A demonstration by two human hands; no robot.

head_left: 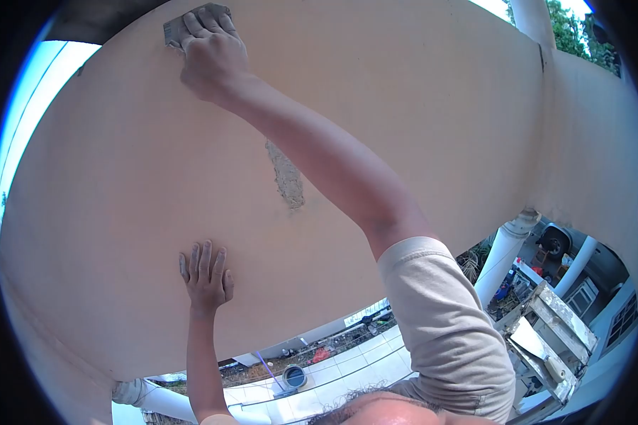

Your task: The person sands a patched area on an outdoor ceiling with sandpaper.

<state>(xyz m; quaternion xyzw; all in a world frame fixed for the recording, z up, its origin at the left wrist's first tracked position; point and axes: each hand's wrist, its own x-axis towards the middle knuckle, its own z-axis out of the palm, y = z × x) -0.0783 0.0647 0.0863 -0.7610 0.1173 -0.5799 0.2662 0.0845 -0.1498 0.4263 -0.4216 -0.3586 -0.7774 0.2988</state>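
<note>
High on the tan wall surface (418,92), my right hand (213,57) presses a flat grey sheet or pad (174,32), its fingers laid over it. Lower down, my left hand (207,278) lies flat on the same surface with its fingers spread, holding nothing. Between the two hands is a rough grey patch (286,177), partly beside my right forearm. The underside of the pad is hidden.
At the lower right, a worn wooden stand (563,315) carries a trowel-like tool (554,368). White columns (503,262) stand behind it. Far below, a dark bucket (294,377) sits on the tiled floor (361,358).
</note>
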